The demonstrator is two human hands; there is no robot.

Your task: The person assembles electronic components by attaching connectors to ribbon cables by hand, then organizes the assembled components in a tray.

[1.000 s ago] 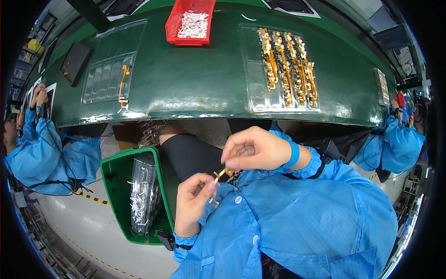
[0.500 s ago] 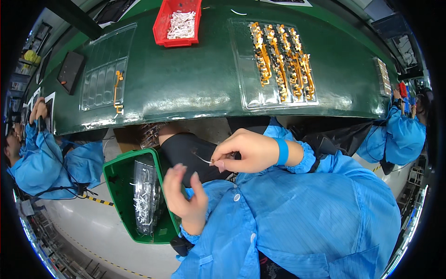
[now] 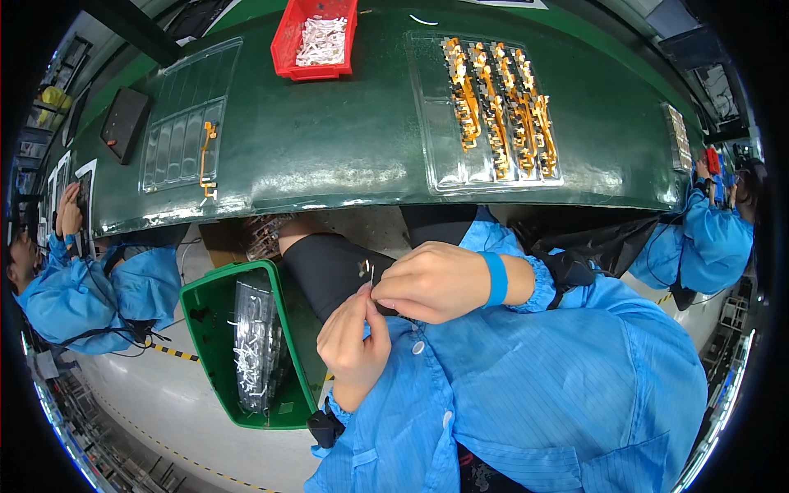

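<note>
My left hand [image 3: 353, 341] and my right hand [image 3: 436, 283] meet over my lap, fingertips pinched together. Between them is a small thin strip-like part [image 3: 371, 273], pale along its edge with a bit of gold at the tip; most of it is hidden by the fingers. My right wrist wears a blue band [image 3: 496, 279]. Ahead on the green table [image 3: 345, 156], a clear tray [image 3: 427, 123] bears rows of orange-gold flex circuits [image 3: 498, 107]. At the left, another clear tray [image 3: 168, 123] carries one flex circuit [image 3: 205, 160].
A red bin [image 3: 312, 74] of white pieces stands at the table's back. Below the table's edge, a green bin [image 3: 218, 370] at my left contains clear plastic trays with white strips. A dark box [image 3: 125, 123] lies far left. People in blue sit at both sides.
My left hand, apart and open before, has moved up and right to my right hand and now pinches the strip. My right hand has turned slightly, and the strip now points upward.
</note>
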